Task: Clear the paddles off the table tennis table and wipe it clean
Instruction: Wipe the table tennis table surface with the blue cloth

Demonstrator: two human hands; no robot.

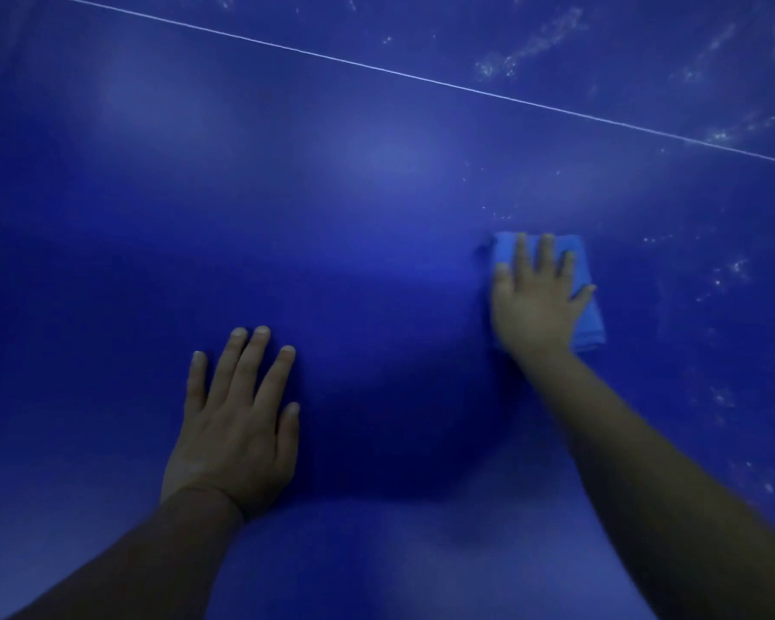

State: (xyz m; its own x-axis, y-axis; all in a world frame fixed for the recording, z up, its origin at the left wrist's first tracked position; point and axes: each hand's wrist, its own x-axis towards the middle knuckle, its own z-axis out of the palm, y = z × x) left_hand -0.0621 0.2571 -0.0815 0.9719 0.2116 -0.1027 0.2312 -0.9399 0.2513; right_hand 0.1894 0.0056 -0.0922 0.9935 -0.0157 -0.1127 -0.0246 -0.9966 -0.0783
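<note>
The dark blue table tennis table (354, 194) fills the whole view. My right hand (535, 302) lies flat with fingers spread on a folded light blue cloth (589, 319), pressing it onto the table at the right of centre. My left hand (238, 422) rests flat on the bare table surface at the lower left, fingers straight and slightly apart. No paddles are in view.
A thin white centre line (421, 78) runs diagonally across the table from upper left to right. Whitish wet smears and specks (529, 47) cover the surface at the upper right and along the right side (730, 270).
</note>
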